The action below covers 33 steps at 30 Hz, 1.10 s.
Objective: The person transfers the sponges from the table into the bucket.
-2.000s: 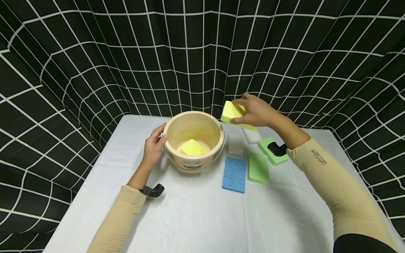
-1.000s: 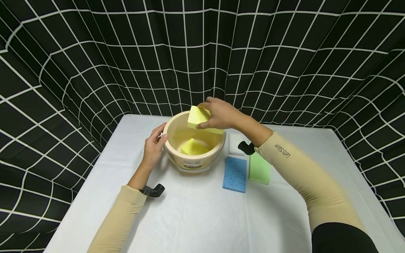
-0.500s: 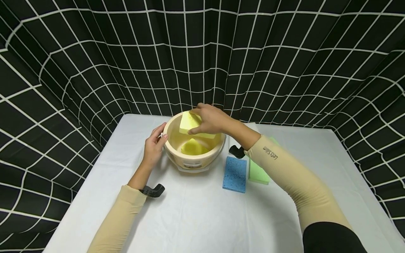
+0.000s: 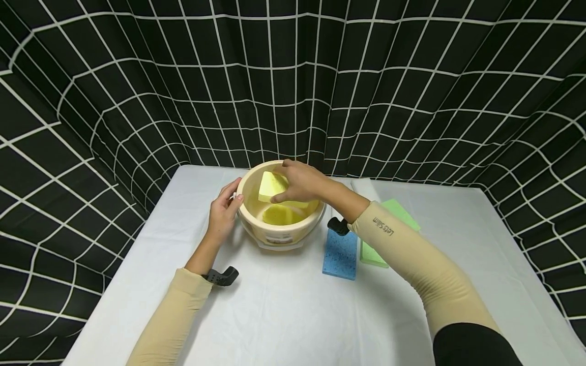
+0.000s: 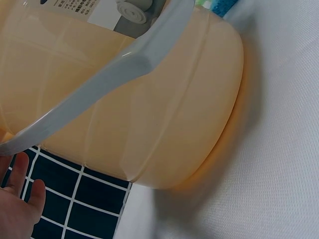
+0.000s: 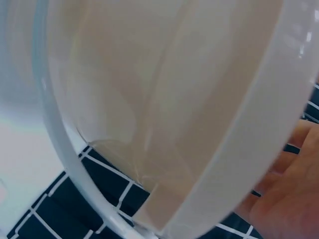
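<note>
Here the yellow sponge (image 4: pixel 271 187) sits inside the mouth of the beige bucket (image 4: pixel 279 231), just below the rim, pinched between the thumb and curled fingers of the right hand (image 4: pixel 299 180); a second yellow sponge (image 4: pixel 280 215) lies on the bucket floor, directly beneath the held one. The left hand (image 4: pixel 223 212) rests flat against the bucket's left wall, fingers relaxed and straight, gripping nothing; the left wrist view shows the bucket's grey handle (image 5: pixel 114 79) lying down along that wall. Right of the bucket, on the white table (image 4: pixel 284 315), a blue sponge (image 4: pixel 340 254) lies flat; just beyond it a green sponge (image 4: pixel 372 254), partly under the right forearm; farther from the bucket another green sponge (image 4: pixel 403 213); a white sponge (image 4: pixel 363 187) lies behind the right wrist. Black grid cloth (image 4: pixel 293 81) hangs behind the bucket.
</note>
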Each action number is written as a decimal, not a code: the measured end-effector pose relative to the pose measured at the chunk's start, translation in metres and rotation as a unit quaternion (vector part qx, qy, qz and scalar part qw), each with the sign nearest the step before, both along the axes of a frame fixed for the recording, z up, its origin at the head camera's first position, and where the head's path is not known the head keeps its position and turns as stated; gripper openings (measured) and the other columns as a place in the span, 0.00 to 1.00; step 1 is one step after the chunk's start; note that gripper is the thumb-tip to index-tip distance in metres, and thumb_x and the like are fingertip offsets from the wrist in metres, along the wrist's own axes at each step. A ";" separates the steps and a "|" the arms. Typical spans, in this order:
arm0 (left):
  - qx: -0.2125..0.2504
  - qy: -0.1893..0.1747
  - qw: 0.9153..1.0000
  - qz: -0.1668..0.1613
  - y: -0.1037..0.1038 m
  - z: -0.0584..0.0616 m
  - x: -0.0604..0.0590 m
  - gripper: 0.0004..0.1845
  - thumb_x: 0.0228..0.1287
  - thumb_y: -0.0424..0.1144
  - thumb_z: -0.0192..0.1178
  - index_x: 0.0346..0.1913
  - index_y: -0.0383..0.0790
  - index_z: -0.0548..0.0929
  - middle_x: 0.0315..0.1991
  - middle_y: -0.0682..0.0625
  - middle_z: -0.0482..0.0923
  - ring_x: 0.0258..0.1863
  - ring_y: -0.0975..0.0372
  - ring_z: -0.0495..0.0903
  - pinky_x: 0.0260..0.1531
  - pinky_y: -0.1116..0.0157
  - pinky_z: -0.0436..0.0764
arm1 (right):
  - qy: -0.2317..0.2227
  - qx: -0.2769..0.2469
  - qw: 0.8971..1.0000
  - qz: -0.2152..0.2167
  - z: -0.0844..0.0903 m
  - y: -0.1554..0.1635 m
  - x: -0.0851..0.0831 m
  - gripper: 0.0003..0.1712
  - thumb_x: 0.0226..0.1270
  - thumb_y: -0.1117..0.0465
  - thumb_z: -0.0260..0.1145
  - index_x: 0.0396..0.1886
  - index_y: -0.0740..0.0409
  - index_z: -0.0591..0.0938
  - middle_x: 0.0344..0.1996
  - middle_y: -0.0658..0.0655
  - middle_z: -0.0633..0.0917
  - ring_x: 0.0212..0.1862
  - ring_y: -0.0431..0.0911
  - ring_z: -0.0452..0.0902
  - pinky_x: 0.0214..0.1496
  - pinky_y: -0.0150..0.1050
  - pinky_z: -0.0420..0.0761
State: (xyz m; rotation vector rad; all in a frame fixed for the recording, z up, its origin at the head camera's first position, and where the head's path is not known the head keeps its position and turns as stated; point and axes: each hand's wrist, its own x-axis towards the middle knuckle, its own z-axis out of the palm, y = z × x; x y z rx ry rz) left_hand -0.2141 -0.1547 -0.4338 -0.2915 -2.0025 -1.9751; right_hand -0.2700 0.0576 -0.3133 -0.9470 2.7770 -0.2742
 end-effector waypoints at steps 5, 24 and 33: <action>0.000 -0.001 1.000 -0.001 0.001 0.001 0.001 0.25 0.70 0.27 0.52 0.68 0.26 0.67 0.67 0.35 0.66 0.61 0.67 0.69 0.57 0.81 0.74 | -0.010 0.000 1.000 -0.008 -0.004 -0.004 -0.005 0.46 0.54 0.35 0.70 0.71 0.48 0.70 0.63 0.59 0.74 0.59 0.53 0.74 0.63 0.50 0.77; 0.005 0.000 1.000 -0.003 0.000 0.001 0.000 0.25 0.70 0.28 0.52 0.68 0.25 0.67 0.67 0.34 0.66 0.60 0.66 0.69 0.58 0.80 0.74 | -0.001 0.032 0.999 0.015 -0.031 -0.015 -0.017 0.44 0.51 0.38 0.73 0.64 0.57 0.76 0.61 0.59 0.76 0.63 0.51 0.71 0.74 0.42 0.66; 0.002 -0.005 1.000 -0.003 0.000 0.002 0.001 0.25 0.70 0.27 0.52 0.68 0.26 0.67 0.67 0.34 0.65 0.61 0.65 0.69 0.57 0.80 0.74 | -0.030 0.056 0.998 0.028 -0.040 -0.024 -0.017 0.34 0.52 0.39 0.74 0.50 0.57 0.80 0.41 0.54 0.80 0.44 0.48 0.72 0.61 0.42 0.74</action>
